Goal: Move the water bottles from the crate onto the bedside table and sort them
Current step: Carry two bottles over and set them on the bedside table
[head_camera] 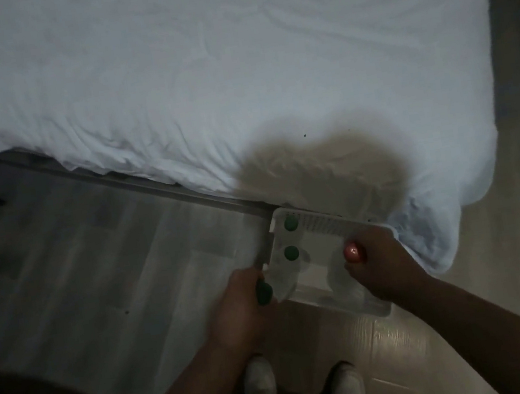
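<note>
A white plastic crate point(319, 221) stands on the floor against the bed's side. Two clear bottles with green caps, one at the far left corner point(290, 223) and one nearer point(291, 253), stand upright inside it. My left hand point(239, 304) is closed around a third green-capped bottle point(263, 292) at the crate's near left corner. My right hand point(379, 261) grips a bottle with a red cap point(353, 251) at the crate's right side. The bottle bodies are hard to make out in the dim light. The bedside table is not in view.
A bed with a rumpled white sheet point(201, 87) fills the upper view, its edge running diagonally above the crate. Grey wood-look floor point(94, 272) lies to the left. My two white shoes point(305, 382) stand just below the crate. A dark object sits at far left.
</note>
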The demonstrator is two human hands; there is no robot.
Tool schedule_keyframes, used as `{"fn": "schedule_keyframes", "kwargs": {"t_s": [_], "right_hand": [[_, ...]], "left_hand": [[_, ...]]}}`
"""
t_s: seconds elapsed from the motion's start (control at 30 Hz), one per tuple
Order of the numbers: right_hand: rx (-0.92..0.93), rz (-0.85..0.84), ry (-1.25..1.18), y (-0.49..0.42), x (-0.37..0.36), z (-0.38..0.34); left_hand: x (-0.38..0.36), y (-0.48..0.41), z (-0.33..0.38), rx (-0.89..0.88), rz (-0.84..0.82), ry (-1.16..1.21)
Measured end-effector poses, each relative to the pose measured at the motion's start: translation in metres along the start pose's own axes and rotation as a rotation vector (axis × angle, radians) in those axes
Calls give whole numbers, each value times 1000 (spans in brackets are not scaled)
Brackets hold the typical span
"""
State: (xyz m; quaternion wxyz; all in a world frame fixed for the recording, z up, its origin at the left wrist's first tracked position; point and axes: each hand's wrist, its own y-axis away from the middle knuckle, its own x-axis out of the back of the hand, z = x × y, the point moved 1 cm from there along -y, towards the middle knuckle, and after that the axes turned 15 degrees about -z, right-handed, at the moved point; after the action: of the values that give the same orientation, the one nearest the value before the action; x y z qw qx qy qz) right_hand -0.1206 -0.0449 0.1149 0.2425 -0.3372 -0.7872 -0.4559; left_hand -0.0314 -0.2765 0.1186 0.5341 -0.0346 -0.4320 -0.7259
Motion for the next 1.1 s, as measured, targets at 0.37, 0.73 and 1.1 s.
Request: {"fn": "schedule_keyframes", "kwargs": {"t_s": [0.37, 0.73, 1.1], "right_hand": [[220, 42, -103, 176, 109, -127], [512, 108, -143, 291, 182, -286], [638, -60, -377, 278, 163, -455]], "left_hand": [[112, 196, 95, -70, 249, -79], [196, 364, 107, -106, 609, 149], [301, 468, 75, -176, 874, 535]]}}
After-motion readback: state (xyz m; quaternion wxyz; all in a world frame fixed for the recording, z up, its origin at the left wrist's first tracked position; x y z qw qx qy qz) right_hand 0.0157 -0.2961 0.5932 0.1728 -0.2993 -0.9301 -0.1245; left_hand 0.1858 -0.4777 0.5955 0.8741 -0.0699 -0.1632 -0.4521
